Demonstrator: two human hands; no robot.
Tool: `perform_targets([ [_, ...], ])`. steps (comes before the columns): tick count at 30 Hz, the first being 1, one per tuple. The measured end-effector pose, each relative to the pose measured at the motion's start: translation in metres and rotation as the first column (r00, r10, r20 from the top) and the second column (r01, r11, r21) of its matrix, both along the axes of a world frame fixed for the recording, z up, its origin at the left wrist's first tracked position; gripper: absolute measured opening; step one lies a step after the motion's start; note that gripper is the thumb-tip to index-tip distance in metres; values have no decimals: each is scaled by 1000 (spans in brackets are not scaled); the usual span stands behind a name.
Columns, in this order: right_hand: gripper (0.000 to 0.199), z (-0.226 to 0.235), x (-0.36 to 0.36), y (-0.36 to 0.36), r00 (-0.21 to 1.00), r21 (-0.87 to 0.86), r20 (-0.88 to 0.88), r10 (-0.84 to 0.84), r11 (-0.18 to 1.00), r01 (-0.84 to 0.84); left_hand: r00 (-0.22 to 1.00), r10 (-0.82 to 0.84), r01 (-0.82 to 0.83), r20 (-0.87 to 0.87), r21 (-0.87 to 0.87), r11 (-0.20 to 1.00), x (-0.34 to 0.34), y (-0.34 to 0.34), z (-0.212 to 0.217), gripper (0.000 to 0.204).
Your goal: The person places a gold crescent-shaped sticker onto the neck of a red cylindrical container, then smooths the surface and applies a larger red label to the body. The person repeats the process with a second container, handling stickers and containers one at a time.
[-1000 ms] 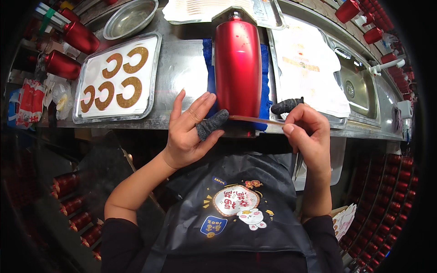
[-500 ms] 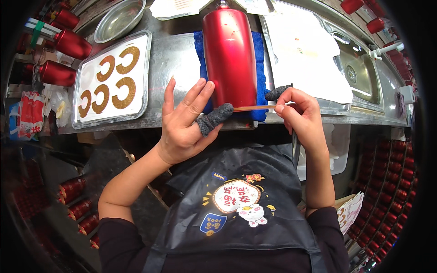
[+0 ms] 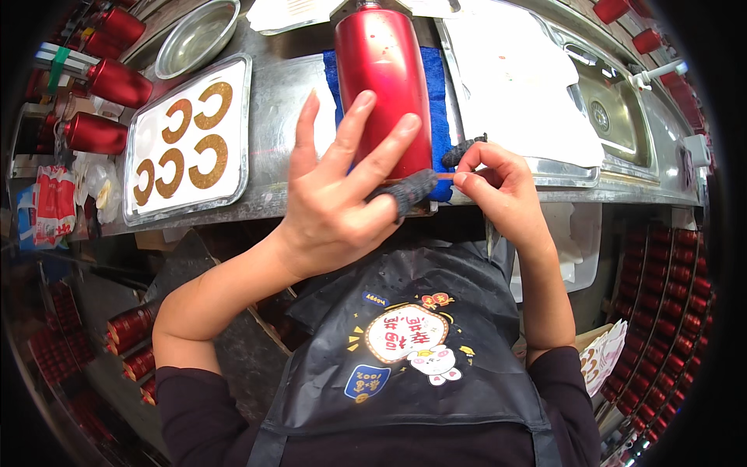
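Note:
A big glossy red bottle (image 3: 383,74) lies on a blue cloth (image 3: 438,101), its narrow neck pointing away from me. My left hand (image 3: 338,191) is over the bottle's near left side, fingers spread. One of its fingers wears a dark knitted cover (image 3: 412,193) and reaches across the bottle's near end. A thin brown strip (image 3: 445,177) runs from that covered fingertip to my right hand (image 3: 502,187). My right thumb and a finger pinch the strip's right end; another finger there has a dark cover too. The strip's left part is hidden behind my left hand.
To the left, a tray (image 3: 247,148) bears several C-shaped gold-brown pieces (image 3: 208,161) on white paper. A metal bowl (image 3: 197,39) stands behind it. At the right are a white-covered tray (image 3: 513,86) and a sink (image 3: 615,117). More red bottles (image 3: 97,134) stand far left.
My left hand has moved right across the bottle's near end, its fingers fanning wider. The visible strip between the hands is shorter. My right hand has shifted slightly left.

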State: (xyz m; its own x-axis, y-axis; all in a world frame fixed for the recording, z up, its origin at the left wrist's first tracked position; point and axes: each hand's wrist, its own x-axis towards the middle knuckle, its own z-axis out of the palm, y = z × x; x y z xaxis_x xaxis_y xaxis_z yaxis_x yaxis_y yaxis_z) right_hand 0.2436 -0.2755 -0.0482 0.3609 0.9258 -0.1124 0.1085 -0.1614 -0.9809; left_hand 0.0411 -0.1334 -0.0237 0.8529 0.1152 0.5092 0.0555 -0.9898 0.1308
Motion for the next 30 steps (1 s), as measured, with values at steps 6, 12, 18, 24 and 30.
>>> perform_targets([
  [6, 11, 6, -5, 0, 990, -115, 139, 12, 993, 4, 991, 97, -86, 91, -117, 989, 20, 2, -16, 65],
  [12, 10, 27, -7, -2, 997, -146, -74, 26, 989, -37, 974, 131, -60, 183, -347, 936, -8, 2, -36, 63],
  [18, 9, 44, -7, -6, 1000, -8, -12, 22, 1000, -23, 991, 110, -79, 72, -346, 935, -43, -4, -48, 53],
  [24, 11, 36, -1, -7, 1000, -36, -9, -9, 999, 9, 994, 97, -75, 58, -304, 950, -44, 0, -55, 45],
  [30, 11, 20, 1, -2, 1000, -56, -23, -6, 998, 5, 997, 65, -57, 31, -212, 976, -36, 3, -38, 42],
])
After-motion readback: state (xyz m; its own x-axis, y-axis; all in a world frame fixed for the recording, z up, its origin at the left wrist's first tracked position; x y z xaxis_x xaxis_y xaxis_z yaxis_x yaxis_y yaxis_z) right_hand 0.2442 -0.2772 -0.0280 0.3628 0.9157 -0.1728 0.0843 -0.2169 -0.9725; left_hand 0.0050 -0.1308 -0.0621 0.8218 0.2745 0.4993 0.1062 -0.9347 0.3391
